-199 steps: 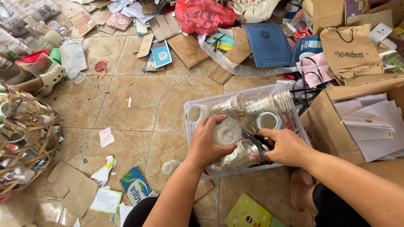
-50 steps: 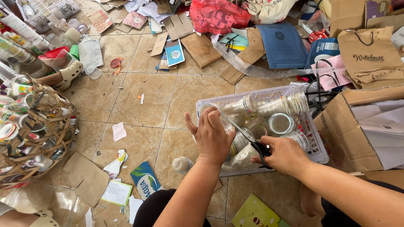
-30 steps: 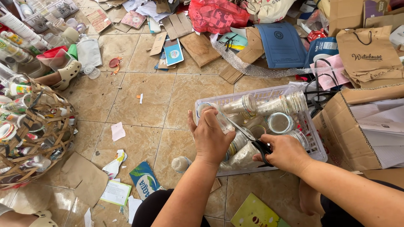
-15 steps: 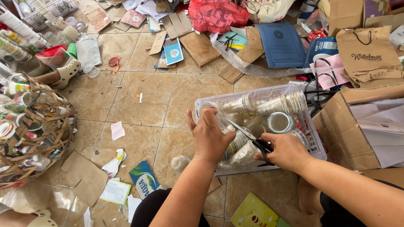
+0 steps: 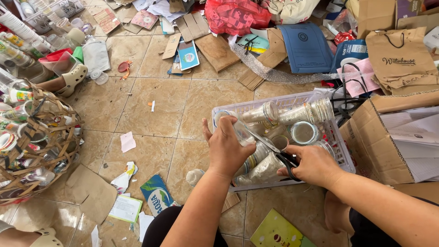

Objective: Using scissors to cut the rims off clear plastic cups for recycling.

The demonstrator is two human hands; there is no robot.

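Head view: left hand (image 5: 228,148) grips a clear plastic cup (image 5: 238,130) over the white basket (image 5: 340,153); right hand (image 5: 313,164) clamps black-handled scissors (image 5: 274,151).

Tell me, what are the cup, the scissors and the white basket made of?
The cup in the left hand looks like thin clear plastic: you can see through it. The scissors in the right hand seem to have shiny metal blades and black handles, probably plastic. The white basket looks like hard plastic, moulded as an open grid.
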